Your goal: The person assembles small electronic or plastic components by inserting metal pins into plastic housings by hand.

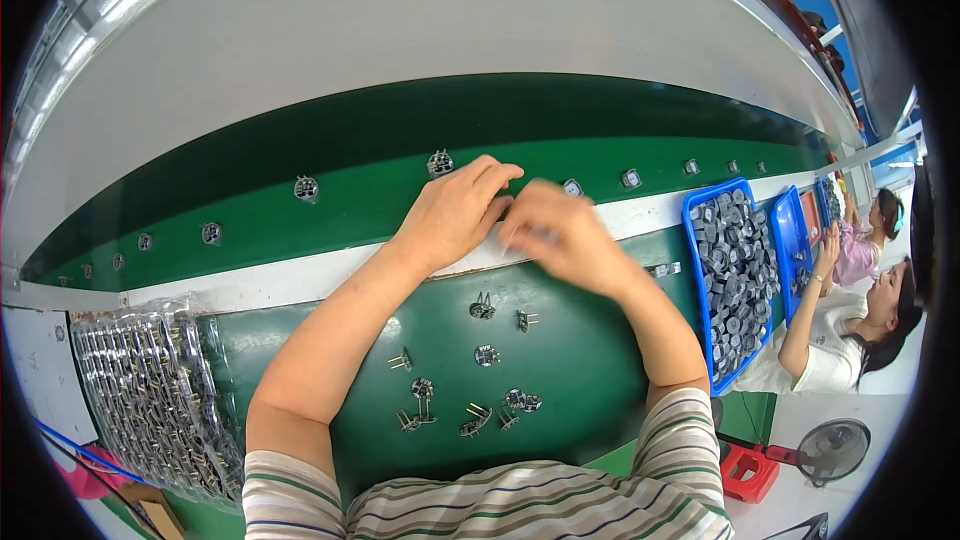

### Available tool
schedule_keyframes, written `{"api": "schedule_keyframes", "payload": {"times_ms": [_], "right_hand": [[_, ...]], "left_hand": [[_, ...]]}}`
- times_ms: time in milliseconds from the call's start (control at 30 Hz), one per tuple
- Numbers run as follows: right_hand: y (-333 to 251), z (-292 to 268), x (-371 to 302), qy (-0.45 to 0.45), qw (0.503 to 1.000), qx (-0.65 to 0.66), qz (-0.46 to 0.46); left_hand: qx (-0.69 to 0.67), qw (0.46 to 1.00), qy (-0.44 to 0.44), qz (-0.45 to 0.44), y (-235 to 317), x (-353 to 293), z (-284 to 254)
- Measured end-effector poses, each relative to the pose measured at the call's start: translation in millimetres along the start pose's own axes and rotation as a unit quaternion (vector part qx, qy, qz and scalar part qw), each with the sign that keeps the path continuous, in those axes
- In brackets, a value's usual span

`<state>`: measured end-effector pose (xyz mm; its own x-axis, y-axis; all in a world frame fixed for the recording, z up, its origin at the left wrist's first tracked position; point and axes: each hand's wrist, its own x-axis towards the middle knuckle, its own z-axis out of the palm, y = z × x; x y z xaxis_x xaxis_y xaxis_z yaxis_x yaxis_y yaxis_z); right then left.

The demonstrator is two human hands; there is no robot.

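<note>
Both hands are close together over the white rail [310, 280] between the bench and the green conveyor belt [370, 190]. My left hand [450, 212] has its fingers bent and pressed together; whatever they hold is hidden. Motion smears my right hand [562, 238], just to its right, and its fingers cannot be made out. Below them on the green bench top [560, 350] lie several small round circuit boards with metal pins, among them one board [483, 307] near my hands and another [487, 355] lower down. A similar board [440, 163] sits on the belt just beyond my left hand.
More boards, such as one [306, 189], are spaced along the belt. At left is a clear plastic tray [150, 390] packed with pinned parts. A blue bin [700, 270] of grey caps stands at right, near a co-worker [800, 340]. Behind are a red stool [748, 473] and a fan [835, 450].
</note>
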<state>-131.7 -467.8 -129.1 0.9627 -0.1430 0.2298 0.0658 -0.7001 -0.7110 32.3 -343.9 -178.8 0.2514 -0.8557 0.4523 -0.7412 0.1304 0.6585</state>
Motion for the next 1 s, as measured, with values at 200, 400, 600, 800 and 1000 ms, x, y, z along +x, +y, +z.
{"api": "schedule_keyframes", "payload": {"times_ms": [200,400,600,800,1000], "right_hand": [[38.8,-37.2,-9.0,0.165,0.943,-0.199,0.212],[49.0,0.5,1.8,0.145,0.967,-0.101,0.185],[32.6,16.7,9.9,0.117,0.966,0.052,0.224],[49.9,17.5,9.0,0.177,0.975,0.051,0.125],[41.7,23.4,15.0,0.167,0.964,0.06,0.197]], "left_hand": [[0.018,0.997,-0.068,-0.039,1.3,0.8,2.1],[0.041,0.994,-0.073,-0.067,0.6,0.7,3.0],[0.034,0.981,-0.12,-0.146,1.7,5.1,-3.2],[-0.007,0.982,-0.105,-0.157,5.2,6.9,-3.8],[0.016,0.985,-0.061,-0.163,0.3,4.8,-1.2]]}}
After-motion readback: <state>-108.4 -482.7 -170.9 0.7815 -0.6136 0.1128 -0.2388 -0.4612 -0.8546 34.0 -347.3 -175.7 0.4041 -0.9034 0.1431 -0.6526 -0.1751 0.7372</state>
